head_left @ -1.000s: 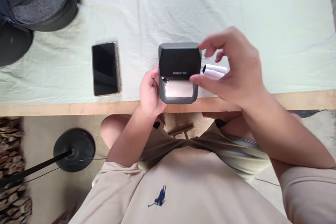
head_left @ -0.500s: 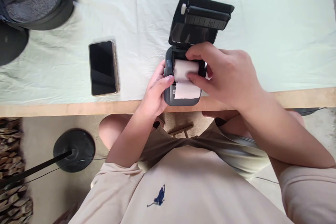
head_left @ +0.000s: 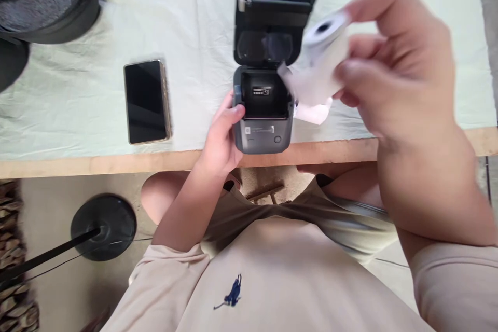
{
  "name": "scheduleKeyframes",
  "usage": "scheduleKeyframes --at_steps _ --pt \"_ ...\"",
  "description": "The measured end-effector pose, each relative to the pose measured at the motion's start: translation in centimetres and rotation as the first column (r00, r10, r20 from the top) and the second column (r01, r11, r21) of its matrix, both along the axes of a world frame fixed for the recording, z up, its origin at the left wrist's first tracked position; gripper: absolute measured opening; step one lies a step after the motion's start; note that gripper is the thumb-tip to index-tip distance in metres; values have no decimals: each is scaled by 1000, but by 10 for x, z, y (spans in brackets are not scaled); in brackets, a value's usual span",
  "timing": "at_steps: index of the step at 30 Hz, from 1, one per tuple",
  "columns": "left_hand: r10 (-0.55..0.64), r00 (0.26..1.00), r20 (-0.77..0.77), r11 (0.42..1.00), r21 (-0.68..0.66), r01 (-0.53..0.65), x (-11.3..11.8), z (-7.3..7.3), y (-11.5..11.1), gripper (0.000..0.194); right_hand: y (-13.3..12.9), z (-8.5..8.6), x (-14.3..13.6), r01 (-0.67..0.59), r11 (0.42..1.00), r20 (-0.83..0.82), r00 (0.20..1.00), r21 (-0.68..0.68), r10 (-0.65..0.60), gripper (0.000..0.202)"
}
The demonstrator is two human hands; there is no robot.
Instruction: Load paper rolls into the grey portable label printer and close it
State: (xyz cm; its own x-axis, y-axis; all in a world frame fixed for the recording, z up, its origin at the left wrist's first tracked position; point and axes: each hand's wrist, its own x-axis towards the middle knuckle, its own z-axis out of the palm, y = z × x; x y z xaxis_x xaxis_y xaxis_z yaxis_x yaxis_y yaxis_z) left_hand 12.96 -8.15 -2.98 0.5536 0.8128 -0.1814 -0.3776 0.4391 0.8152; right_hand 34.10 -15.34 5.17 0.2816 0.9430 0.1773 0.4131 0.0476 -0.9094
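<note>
Phone (head_left: 143,102) L of printer (head_left: 262,136), ppr roll (head_left: 327,59) partly blocking its R edge.

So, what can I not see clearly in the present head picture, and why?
All in the head view:
Left hand: several fingertips hidden behind the printer.
Label inside the printer: print too small to read.
Paper roll in the right hand: edges blurred.
Other white paper: partly hidden by that roll.
Dark object, upper left: cut off by picture edges.
</note>
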Motion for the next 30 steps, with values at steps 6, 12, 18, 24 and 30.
scheduleKeyframes --at_steps 6,12,18,24,30 --pt "95 995 -5 991 -89 -95 0 0 5 20 1 -27 37 178 984 -323 930 -18 -174 44" --pt "92 996 -4 993 -73 -92 2 0 5 17 -11 -63 67 143 990 221 965 10 -142 25" --pt "91 996 6 994 -57 -91 2 1 5 16 -21 -60 76 243 968 485 856 -67 -181 56" --pt "64 998 -24 997 -48 -65 3 2 5 18 -29 -33 36 -22 999 712 701 -28 35 35" --pt "71 997 -25 997 -39 -72 2 2 5 21 -20 -45 15 -47 933 772 548 -358 323 46"
